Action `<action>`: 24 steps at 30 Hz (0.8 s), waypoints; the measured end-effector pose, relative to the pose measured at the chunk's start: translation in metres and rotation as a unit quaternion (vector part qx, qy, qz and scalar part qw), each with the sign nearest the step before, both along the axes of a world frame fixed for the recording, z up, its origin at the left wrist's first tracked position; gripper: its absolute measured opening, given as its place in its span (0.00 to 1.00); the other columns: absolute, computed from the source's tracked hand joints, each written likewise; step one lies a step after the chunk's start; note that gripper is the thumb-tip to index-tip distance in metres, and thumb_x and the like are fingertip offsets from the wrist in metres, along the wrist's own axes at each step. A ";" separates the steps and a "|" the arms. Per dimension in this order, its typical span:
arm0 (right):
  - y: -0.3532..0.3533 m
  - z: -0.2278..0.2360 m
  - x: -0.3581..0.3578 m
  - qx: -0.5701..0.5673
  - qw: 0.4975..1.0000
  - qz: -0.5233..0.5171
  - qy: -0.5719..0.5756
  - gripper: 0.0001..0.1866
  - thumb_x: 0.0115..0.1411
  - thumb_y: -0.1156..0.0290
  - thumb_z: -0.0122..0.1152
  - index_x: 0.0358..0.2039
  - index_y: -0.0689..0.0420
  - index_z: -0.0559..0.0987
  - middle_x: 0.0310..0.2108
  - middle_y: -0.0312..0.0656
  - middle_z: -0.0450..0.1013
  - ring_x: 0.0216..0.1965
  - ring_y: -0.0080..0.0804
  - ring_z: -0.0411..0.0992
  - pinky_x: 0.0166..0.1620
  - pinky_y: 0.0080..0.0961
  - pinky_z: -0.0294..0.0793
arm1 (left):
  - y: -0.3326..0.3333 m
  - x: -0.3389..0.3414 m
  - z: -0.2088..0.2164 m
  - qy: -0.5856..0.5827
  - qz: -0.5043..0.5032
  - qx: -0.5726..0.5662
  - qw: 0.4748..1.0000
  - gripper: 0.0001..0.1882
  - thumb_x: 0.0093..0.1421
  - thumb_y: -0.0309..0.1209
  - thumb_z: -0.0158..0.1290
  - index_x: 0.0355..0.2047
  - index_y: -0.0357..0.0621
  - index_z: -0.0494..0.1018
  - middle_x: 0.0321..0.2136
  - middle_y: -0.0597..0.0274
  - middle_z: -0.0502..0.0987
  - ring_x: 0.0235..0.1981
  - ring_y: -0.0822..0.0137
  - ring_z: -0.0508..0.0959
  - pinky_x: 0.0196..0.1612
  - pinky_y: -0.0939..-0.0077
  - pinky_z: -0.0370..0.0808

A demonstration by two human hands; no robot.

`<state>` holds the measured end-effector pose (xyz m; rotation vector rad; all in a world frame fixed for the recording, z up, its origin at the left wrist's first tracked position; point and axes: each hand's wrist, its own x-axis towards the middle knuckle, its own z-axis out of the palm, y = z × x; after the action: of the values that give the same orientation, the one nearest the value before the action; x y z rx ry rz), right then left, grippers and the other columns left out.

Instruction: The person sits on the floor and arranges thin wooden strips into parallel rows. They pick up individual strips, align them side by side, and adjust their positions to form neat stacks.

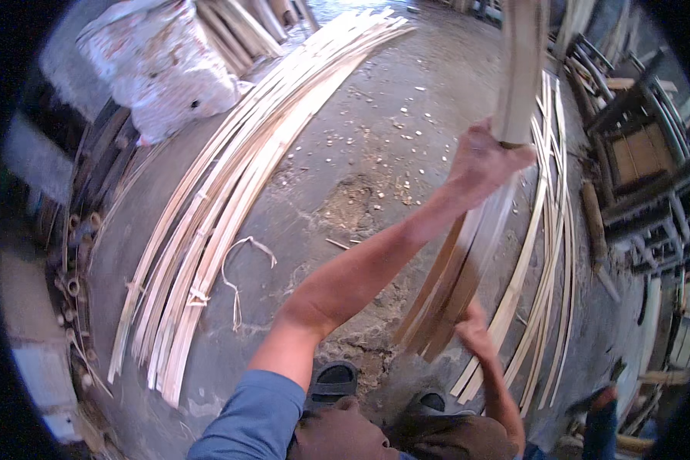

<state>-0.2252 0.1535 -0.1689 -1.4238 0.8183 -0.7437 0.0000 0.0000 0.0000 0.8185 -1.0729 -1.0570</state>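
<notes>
In the head view, your left hand [489, 157] is closed around a bundle of long, flat strips [523, 69] (wood or bamboo, the view does not settle which), its fingers wrapped about the middle. The bundle stands steeply in front of you, to the right of centre, its top running out past the upper edge and its lower end fanning apart above the floor [307, 222]. Your right hand [477, 331] is at the right edge of that lower part; blur and the strips hide its fingers, so you cannot tell whether they grip or only touch.

To your left, pale tied bundles [230, 184] lie lengthwise on the floor, with a thin curled strand [236, 268] just beside them. To your right, loose strips [548, 230] lie at slight angles, some crossing. Small pale chips [406, 172] are scattered between the two groups. A bulging white sack [157, 69] sits beyond the tied bundles at the upper left, and dark wooden frames [644, 153] crowd the right side. Below your left arm, a dark sandal [333, 382] shows on your foot.
</notes>
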 end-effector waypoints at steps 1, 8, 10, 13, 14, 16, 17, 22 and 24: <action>0.024 -0.003 0.005 0.066 0.998 0.003 0.019 0.41 0.55 0.51 0.72 0.62 0.61 0.68 0.59 0.43 0.68 0.59 0.35 0.67 0.61 0.33 0.67 | -0.004 -0.007 -0.008 0.014 -0.012 0.012 1.000 0.17 0.55 0.40 0.66 0.35 0.39 0.78 0.23 0.66 0.78 0.23 0.75 0.77 0.26 0.74 0.76; 0.042 -0.041 0.010 0.281 0.946 -0.063 0.150 0.38 0.54 0.45 0.71 0.54 0.61 0.74 0.42 0.38 0.74 0.43 0.27 0.71 0.47 0.32 0.74 | -0.036 -0.031 -0.116 -0.143 0.011 0.238 0.961 0.22 0.49 0.43 0.67 0.31 0.33 0.80 0.23 0.57 0.81 0.27 0.67 0.81 0.32 0.67 0.78; 0.050 -0.054 0.003 0.331 0.929 -0.079 0.144 0.40 0.55 0.43 0.69 0.57 0.61 0.71 0.45 0.40 0.74 0.46 0.31 0.72 0.50 0.33 0.73 | -0.045 -0.050 -0.160 -0.159 0.018 0.286 0.945 0.25 0.48 0.46 0.68 0.32 0.30 0.81 0.23 0.54 0.82 0.28 0.65 0.83 0.33 0.66 0.79; 0.064 -0.049 0.003 0.474 0.873 -0.116 0.006 0.42 0.60 0.41 0.62 0.62 0.61 0.65 0.52 0.51 0.72 0.53 0.43 0.73 0.57 0.41 0.73 | -0.051 -0.069 -0.242 -0.147 0.038 0.316 0.937 0.28 0.47 0.47 0.68 0.34 0.29 0.81 0.26 0.50 0.83 0.29 0.62 0.83 0.34 0.64 0.79; 0.071 -0.062 -0.004 0.528 0.842 -0.097 -0.049 0.43 0.61 0.41 0.59 0.64 0.61 0.63 0.54 0.54 0.71 0.55 0.46 0.72 0.58 0.43 0.73 | -0.049 -0.076 -0.266 -0.175 0.067 0.339 0.922 0.28 0.47 0.47 0.68 0.34 0.29 0.81 0.28 0.49 0.83 0.30 0.62 0.84 0.35 0.64 0.79; 0.075 -0.073 -0.013 0.592 0.788 -0.059 -0.159 0.43 0.63 0.40 0.56 0.66 0.62 0.60 0.57 0.58 0.70 0.59 0.50 0.70 0.61 0.46 0.72 | -0.044 -0.087 -0.296 -0.232 0.120 0.384 0.885 0.29 0.47 0.47 0.68 0.35 0.28 0.81 0.32 0.47 0.83 0.30 0.61 0.84 0.36 0.64 0.80; 0.077 -0.075 -0.012 0.602 0.768 -0.039 -0.213 0.43 0.63 0.40 0.54 0.66 0.62 0.60 0.58 0.59 0.69 0.61 0.52 0.68 0.62 0.48 0.71 | -0.047 -0.091 -0.304 -0.210 0.076 0.384 0.896 0.31 0.48 0.49 0.67 0.37 0.28 0.80 0.33 0.48 0.83 0.31 0.61 0.84 0.37 0.63 0.80; 0.085 -0.071 -0.030 0.631 0.665 -0.012 -0.400 0.44 0.61 0.38 0.57 0.63 0.63 0.64 0.56 0.64 0.69 0.61 0.61 0.67 0.64 0.59 0.65 | -0.037 -0.086 -0.289 0.063 -0.152 0.409 0.898 0.37 0.58 0.57 0.61 0.50 0.33 0.74 0.36 0.55 0.81 0.30 0.63 0.82 0.37 0.64 0.82; 0.088 -0.064 -0.032 0.616 0.686 -0.014 -0.387 0.43 0.62 0.38 0.56 0.62 0.63 0.64 0.50 0.60 0.72 0.56 0.58 0.71 0.63 0.59 0.66 | -0.016 -0.078 -0.278 0.161 -0.210 0.414 0.871 0.40 0.60 0.63 0.54 0.52 0.35 0.71 0.37 0.53 0.80 0.31 0.61 0.82 0.37 0.58 0.83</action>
<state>-0.2575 0.2412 -0.2334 0.1777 0.4316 -0.5123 -0.0781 -0.0161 -0.2777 1.0391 -0.4796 -2.0185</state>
